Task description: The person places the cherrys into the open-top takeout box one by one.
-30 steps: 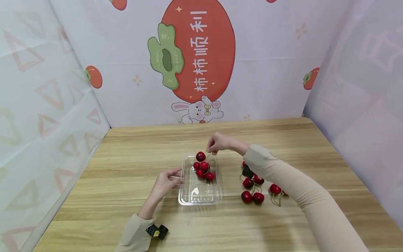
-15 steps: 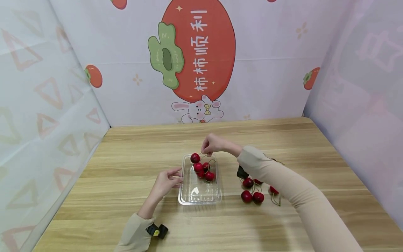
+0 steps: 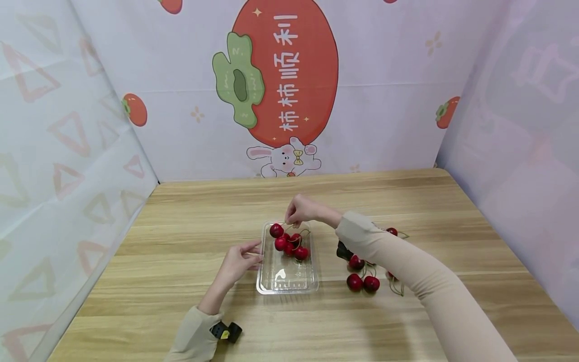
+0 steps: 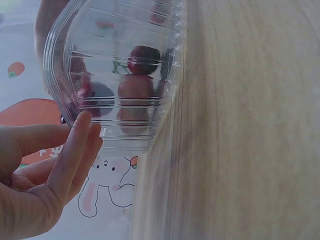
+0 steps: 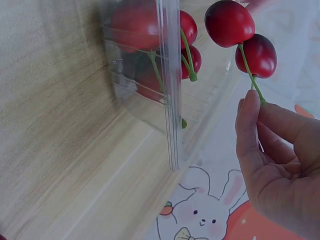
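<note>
Wooden desk (image 3: pixel 181 301): our right hand (image 3: pixel 302 208) grip pinches cherry pair (image 5: pixel 242 37) stem, fruit dangling just left-below over clear tray (image 3: pixel 287 284); left hand (image 3: pixel 237 264), fingers straight, steadies tray.

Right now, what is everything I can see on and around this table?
Clear tray: one, see-through plastic, middle of the table.
Cherries in tray: several, dark red, heaped at its far end.
Held cherries: a stemmed pair, dark red, hanging over the tray.
Loose cherries: a handful, dark red with green stems, on the table right of the tray.
Table: one, light wood.
Backdrop: pale, with a red fruit and a rabbit.
Left hand: touches the tray's left side.
Right hand: pinches the pair's stems.
</note>
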`<state>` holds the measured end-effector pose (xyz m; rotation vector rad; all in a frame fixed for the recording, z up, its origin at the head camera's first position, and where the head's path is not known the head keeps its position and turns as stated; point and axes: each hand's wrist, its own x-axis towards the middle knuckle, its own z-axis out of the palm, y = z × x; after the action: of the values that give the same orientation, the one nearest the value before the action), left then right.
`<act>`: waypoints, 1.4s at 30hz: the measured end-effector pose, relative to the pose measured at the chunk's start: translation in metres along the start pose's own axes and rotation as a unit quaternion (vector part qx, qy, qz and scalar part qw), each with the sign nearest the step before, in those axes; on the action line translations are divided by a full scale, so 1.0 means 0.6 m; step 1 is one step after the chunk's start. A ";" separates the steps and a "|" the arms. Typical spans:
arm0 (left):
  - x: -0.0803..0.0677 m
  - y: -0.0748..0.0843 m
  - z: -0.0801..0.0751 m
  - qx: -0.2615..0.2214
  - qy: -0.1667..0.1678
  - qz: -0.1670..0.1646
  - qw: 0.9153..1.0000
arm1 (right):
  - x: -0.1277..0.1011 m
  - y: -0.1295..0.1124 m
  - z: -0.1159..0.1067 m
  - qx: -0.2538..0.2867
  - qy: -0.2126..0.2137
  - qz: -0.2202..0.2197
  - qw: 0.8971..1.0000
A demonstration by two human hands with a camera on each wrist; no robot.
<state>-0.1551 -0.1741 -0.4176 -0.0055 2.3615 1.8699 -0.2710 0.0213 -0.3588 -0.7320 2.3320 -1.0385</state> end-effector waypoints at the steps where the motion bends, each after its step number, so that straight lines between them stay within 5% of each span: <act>1: 0.000 0.000 0.000 0.000 0.000 -0.001 1.000 | 0.000 0.000 0.001 0.000 0.000 0.000 1.000; 42: 0.001 -0.002 0.001 -0.008 -0.002 -0.005 1.000 | 0.005 0.005 0.043 -0.027 0.059 0.004 0.998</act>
<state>-0.1556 -0.1736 -0.4188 -0.0145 2.3401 1.8813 -0.2583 0.0079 -0.3770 -0.6993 2.4690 -1.0449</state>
